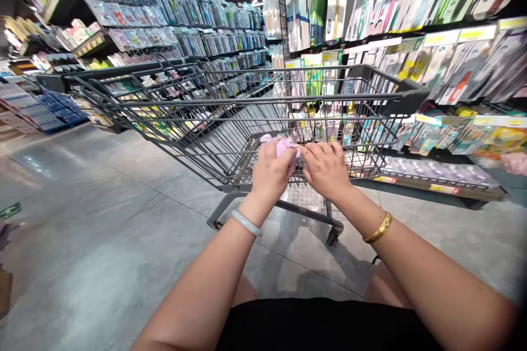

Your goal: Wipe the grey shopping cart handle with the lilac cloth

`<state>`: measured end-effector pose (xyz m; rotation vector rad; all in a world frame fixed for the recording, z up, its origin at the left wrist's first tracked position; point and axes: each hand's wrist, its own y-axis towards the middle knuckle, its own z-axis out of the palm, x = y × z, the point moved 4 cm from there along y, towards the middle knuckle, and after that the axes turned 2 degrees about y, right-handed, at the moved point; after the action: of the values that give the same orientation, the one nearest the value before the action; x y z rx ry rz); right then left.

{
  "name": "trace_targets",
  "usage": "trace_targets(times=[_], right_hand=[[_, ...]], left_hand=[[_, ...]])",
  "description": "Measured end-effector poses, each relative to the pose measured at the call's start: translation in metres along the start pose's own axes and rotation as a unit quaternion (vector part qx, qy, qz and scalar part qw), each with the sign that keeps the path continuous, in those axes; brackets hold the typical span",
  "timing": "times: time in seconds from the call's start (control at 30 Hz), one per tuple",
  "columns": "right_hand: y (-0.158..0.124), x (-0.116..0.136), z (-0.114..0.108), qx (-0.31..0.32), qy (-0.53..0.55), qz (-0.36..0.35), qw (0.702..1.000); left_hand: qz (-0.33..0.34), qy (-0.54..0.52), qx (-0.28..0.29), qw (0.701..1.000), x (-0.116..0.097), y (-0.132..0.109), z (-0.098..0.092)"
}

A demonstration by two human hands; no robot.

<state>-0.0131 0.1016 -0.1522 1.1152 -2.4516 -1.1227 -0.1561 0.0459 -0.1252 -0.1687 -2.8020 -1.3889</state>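
Observation:
In the head view, my left hand (pixel 272 169), with a pale bangle at its wrist, is closed around a light purple soft thing (pixel 284 148), perhaps cloth. Its kind is hard to tell because the fingers cover much of it. Close on the right, my right hand (pixel 327 167) has its fingers bent together and its fingertips at the purple thing's edge. Whatever those fingertips pinch is hidden. Both hands are in front of the near side of a grey wire shopping cart (pixel 222 104), which stands sideways before me.
Racks of packaged toothbrushes (pixel 391 5) rise behind the cart on the right. Another long shelf of hanging packs (pixel 214 16) runs along the left side. A grey tiled floor (pixel 115 241) lies beneath, and a cart wheel (pixel 332 236) stands near my knees.

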Motion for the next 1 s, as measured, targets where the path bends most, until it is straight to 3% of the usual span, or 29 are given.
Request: trace_targets(times=[0.13, 0.33, 0.47, 0.6, 0.7, 0.87, 1.0], right_hand=[[0.001, -0.002, 0.001, 0.000, 0.003, 0.008, 1.000], [0.000, -0.002, -0.002, -0.005, 0.012, 0.001, 1.000], [-0.001, 0.000, -0.001, -0.018, 0.014, -0.002, 1.000], [0.000, -0.001, 0.000, -0.018, 0.010, 0.001, 1.000], [-0.001, -0.002, -0.002, -0.019, 0.030, -0.006, 0.999], [-0.004, -0.006, -0.005, -0.044, 0.098, -0.002, 0.994], [-0.006, -0.008, -0.021, -0.112, 0.189, 0.025, 0.975]], left_hand=[[0.000, -0.021, 0.017, 1.000, -0.010, -0.004, 0.003], [-0.064, -0.113, 0.005, 0.991, 0.002, 0.006, -0.019], [-0.004, -0.130, -0.042, 0.991, -0.008, 0.009, -0.030], [0.040, -0.090, -0.023, 0.995, -0.016, 0.009, -0.022], [0.008, -0.088, 0.004, 0.996, -0.012, 0.008, -0.012], [-0.021, -0.099, 0.000, 0.995, -0.010, 0.009, -0.009], [-0.052, -0.118, 0.006, 0.992, -0.012, 0.011, -0.013]])
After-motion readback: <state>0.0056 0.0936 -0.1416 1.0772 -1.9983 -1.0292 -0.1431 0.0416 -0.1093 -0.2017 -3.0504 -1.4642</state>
